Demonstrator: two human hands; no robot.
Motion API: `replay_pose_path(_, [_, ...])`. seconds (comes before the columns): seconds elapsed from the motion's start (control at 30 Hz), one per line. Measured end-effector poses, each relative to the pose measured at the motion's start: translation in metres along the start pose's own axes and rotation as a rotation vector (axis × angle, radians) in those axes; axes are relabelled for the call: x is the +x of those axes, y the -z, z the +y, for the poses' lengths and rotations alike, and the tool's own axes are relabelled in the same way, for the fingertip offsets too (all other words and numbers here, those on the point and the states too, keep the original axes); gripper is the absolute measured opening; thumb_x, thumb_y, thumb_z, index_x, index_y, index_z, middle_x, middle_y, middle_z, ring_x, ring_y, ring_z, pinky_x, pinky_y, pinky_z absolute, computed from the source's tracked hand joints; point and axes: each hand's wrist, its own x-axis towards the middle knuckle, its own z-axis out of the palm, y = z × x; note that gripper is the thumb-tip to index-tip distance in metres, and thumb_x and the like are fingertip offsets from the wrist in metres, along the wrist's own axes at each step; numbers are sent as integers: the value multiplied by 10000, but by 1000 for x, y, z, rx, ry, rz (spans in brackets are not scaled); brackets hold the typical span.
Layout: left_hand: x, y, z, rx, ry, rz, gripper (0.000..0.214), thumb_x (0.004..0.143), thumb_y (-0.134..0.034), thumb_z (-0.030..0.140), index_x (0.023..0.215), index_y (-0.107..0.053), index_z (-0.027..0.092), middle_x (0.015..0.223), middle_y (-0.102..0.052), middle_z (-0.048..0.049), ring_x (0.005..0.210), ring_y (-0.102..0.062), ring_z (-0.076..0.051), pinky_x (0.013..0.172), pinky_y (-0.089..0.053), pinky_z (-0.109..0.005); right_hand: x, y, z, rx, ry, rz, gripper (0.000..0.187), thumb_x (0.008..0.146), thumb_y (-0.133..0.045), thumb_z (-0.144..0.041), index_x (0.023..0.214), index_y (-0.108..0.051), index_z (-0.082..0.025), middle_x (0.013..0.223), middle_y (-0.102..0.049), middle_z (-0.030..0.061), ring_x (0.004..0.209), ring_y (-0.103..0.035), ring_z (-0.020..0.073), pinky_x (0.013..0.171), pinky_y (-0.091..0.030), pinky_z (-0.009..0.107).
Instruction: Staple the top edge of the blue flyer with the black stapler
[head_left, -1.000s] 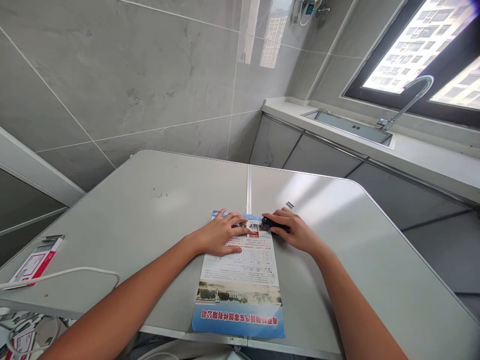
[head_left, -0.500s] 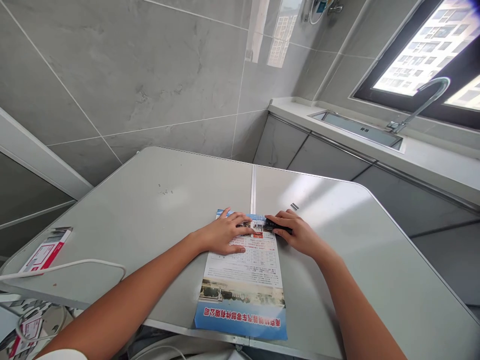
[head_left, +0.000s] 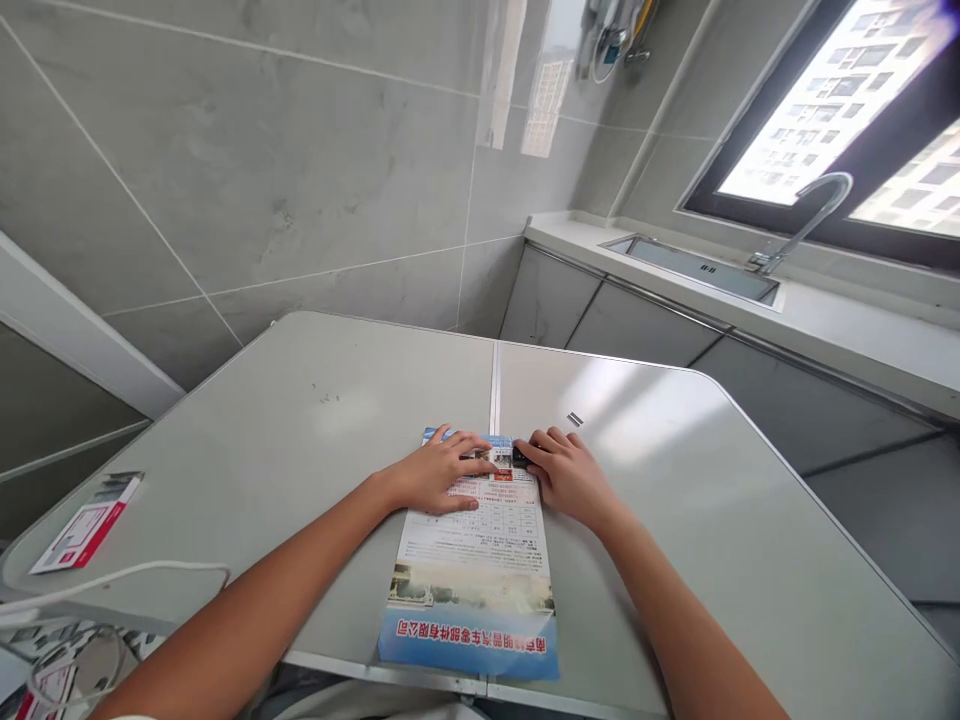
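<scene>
"What was the bench [head_left: 735,520] like?"
"Pale grey, with metal edging [head_left: 330,664] and a metal seam [head_left: 494,395] between its two halves. Light shone off the right half."
"And what lay on it?"
"A printed paper sheet [head_left: 472,590], blue at both ends, lay across the line of the seam, its near end close to the front edge."
"Farther out?"
"Two little dark bars [head_left: 574,418] sat side by side on the right half. Some tiny bits [head_left: 328,399] were scattered on the left."
"And the near left corner?"
"A red and white packet [head_left: 88,528], with a white cable [head_left: 157,566] nearer the front."
</scene>
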Motion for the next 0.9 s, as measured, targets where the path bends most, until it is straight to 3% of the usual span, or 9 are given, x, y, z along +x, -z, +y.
replay_pose_path(0.13, [0, 2, 0, 4, 6, -4, 579, 934, -665, 483, 1491, -531, 400, 1574, -484, -82, 1445, -434, -388, 1224, -189, -694, -13, 10, 27, 185, -41, 0, 347, 1004, -560, -321, 1347, -595, -282, 1125, -708, 65, 988, -617, 242, 841, -460, 353])
replay_pose_path(0.27, [0, 1, -2, -6, -8, -10, 596, 942, -658, 471, 1515, -504, 408, 1591, -468, -76, 1462, -420, -384, 1235, -167, -692, -24, 14, 51, 216, -167, -124, 198, 916, -641, -318, 1104, -674, -262, 980, -722, 36, 874, -641, 222, 712, -429, 305])
replay_pose_path(0.33, [0, 0, -3, -8, -10, -11, 600, 947, -654, 472, 1522, -496, 410, 1594, -466, -77, 1469, -414, -381, 1238, -158, -693, -27, 14, 59, 152, -253, -124, 121, 885, -652, -310, 988, -682, -255, 902, -707, 27, 804, -627, 210, 659, -384, 290])
replay_pose_path(0.4, [0, -1, -4, -12, -11, -13, 600, 949, -656, 475, 1523, -493, 412, 1597, -464, -77, 1477, -408, -371, 1239, -165, -682, -30, 15, 65, 48, -347, -63, 106, 869, -647, -314, 946, -678, -248, 876, -696, 30, 767, -611, 206, 624, -340, 285])
replay_pose_path(0.5, [1, -1, -5, -30, -23, -8, 596, 950, -666, 496, 1515, -501, 400, 1599, -467, -74, 1490, -394, -351, 1242, -192, -646, -29, 15, 66, -85, -480, 131, 145, 885, -622, -362, 925, -671, -231, 859, -684, 54, 758, -594, 222, 583, -283, 288])
replay_pose_path(0.57, [1, 0, -6, -35, -26, 51, 502, 955, -668, 493, 1434, -585, 365, 1566, -509, -68, 1490, -393, -338, 1246, -193, -623, -24, 15, 57, -74, -516, 289, 177, 898, -611, -384, 932, -667, -220, 865, -682, 68, 767, -589, 230, 584, -292, 293])
replay_pose_path(0.67, [0, 6, -13, -23, 74, 319, 209, 1018, -586, 403, 1102, -731, 278, 1392, -643, -63, 1371, -503, -292, 1205, -289, -543, -13, 10, 23, 139, -388, 362, 190, 907, -625, -397, 938, -655, -212, 847, -672, 63, 728, -573, 209, 629, -368, 304])
replay_pose_path(0.77, [-3, 13, -25, -41, 292, 637, 305, 1065, -464, 325, 885, -689, 226, 1078, -708, -66, 1071, -602, -232, 1009, -445, -420, -3, 0, -26, 313, -160, 202, 132, 911, -626, -346, 877, -616, -219, 825, -665, 46, 789, -595, 213, 673, -391, 304])
replay_pose_path(0.9, [-9, 17, -46, -91, 431, 812, 354, 1045, -471, 310, 742, -625, 215, 844, -652, -48, 880, -571, -215, 841, -461, -357, 4, -16, -74, 340, 33, -3, 208, 873, -678, -405, 896, -579, -224, 911, -694, 48, 844, -609, 230, 688, -381, 314])
